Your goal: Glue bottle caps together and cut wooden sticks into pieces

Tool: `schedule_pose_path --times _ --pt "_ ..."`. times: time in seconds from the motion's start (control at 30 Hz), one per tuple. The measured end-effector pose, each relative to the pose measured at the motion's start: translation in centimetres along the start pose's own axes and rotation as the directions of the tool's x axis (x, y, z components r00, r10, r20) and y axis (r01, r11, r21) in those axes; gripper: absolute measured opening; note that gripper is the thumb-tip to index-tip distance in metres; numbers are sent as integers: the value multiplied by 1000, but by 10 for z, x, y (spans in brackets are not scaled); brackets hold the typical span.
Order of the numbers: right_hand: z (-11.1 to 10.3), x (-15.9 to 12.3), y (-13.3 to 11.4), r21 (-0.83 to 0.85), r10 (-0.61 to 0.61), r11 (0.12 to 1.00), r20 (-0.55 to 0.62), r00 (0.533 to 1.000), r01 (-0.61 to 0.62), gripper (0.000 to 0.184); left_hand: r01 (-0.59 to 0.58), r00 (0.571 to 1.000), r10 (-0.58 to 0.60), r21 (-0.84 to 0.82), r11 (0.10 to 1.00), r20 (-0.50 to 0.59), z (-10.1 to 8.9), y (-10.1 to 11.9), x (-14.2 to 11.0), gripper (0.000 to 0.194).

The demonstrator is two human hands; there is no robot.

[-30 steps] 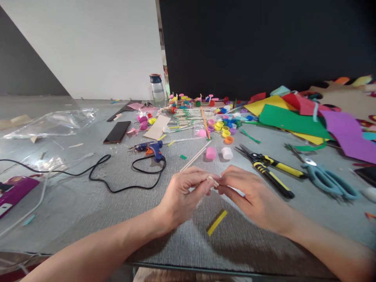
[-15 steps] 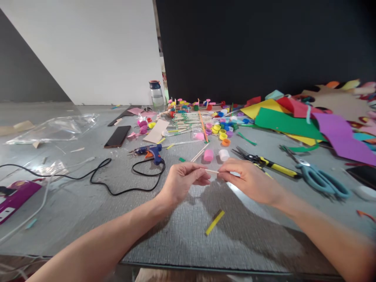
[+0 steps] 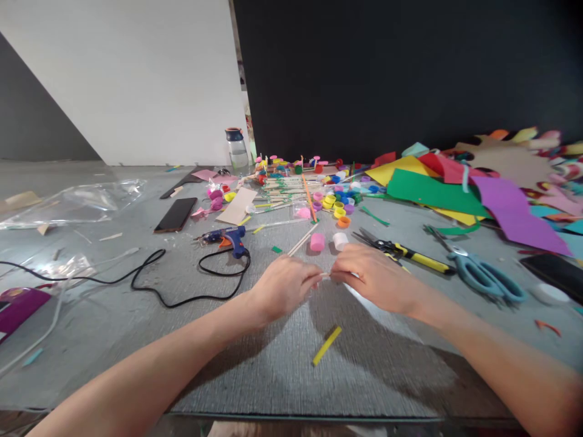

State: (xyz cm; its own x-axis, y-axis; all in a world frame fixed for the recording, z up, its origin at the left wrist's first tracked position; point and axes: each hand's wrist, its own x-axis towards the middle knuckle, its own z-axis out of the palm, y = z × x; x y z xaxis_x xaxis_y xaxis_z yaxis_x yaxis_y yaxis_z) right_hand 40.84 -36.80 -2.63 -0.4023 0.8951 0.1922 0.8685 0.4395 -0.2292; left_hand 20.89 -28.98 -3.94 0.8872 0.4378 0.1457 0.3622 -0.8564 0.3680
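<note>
Fingertips of the left hand (image 3: 283, 281) and right hand (image 3: 374, 276) look clamped on a slim pale stick (image 3: 325, 276) bridging them, beyond the yellow strip (image 3: 327, 346). From my feed, I'd worry that uneven bending could snap it or a loose pinch could drop it.

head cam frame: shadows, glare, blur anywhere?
Head view: dark shadows on the table; head view: glare on the clear plastic bag, bright patch just below the right hand; head view again: right forearm smeared toward the frame's right edge.
</note>
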Motion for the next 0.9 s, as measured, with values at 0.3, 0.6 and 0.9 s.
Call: schedule_pose_path --times 0.3,0.6,0.9 --pt "-28 -19 35 179 282 953 -246 927 -243 33 160 965 -260 -723 673 -29 5 -6 -7 30" --pt "-11 -71 123 -252 636 756 70 768 -604 53 65 891 -424 -882 468 -160 -3 1 -23 24" --pt "0 -78 94 -356 575 753 -53 816 -554 46 16 886 -426 -906 423 -184 2 -5 -26 24"
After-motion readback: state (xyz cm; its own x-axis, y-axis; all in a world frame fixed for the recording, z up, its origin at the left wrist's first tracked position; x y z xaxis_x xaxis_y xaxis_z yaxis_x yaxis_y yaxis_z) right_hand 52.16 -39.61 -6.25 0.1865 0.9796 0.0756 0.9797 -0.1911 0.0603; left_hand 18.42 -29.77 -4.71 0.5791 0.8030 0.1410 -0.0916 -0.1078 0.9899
